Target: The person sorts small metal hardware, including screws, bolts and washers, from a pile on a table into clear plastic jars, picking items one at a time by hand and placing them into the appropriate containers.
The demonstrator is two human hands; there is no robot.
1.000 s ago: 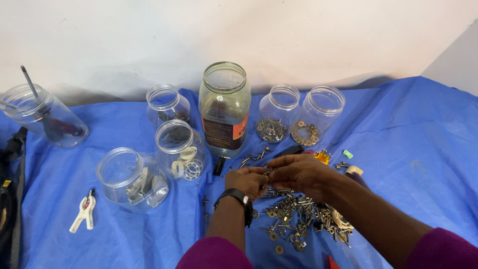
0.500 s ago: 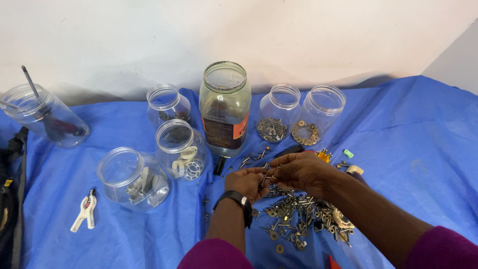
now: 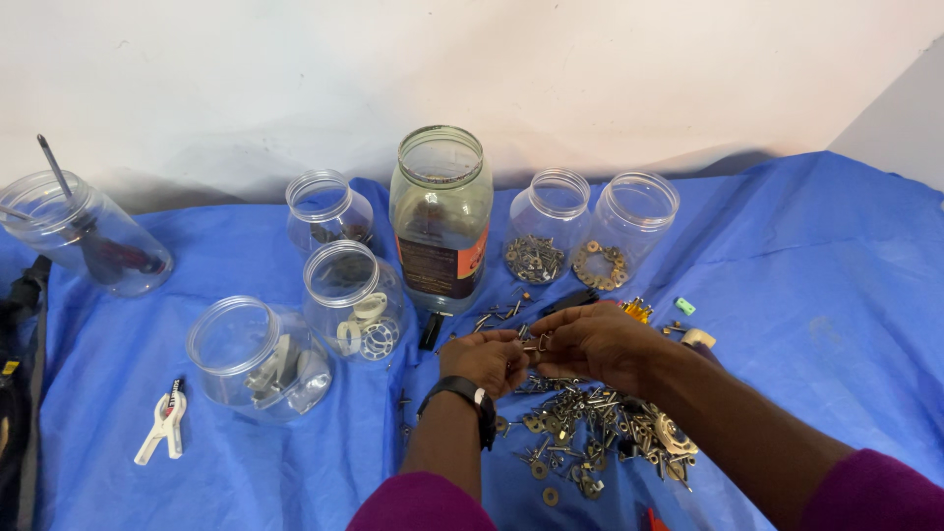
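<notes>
Two hands pinch a small metal piece above a pile of little metal parts on a blue cloth.

The left hand (image 3: 489, 360) and the right hand (image 3: 598, 341) meet near the middle of the cloth, close to its near edge, and their fingertips are closed on a small metal piece (image 3: 539, 343). The pile of metal parts (image 3: 590, 438) lies just below them. The big glass jar (image 3: 442, 216) stands behind the hands and wears a dark label with an orange stripe. Two clear jars (image 3: 548, 224) to its right hold screws and gold rings. A white clip (image 3: 163, 423) lies near the left edge of the blue cloth (image 3: 826, 295). Since the earlier frame the hands have stayed in about the same spot, and the jars have not moved.
</notes>
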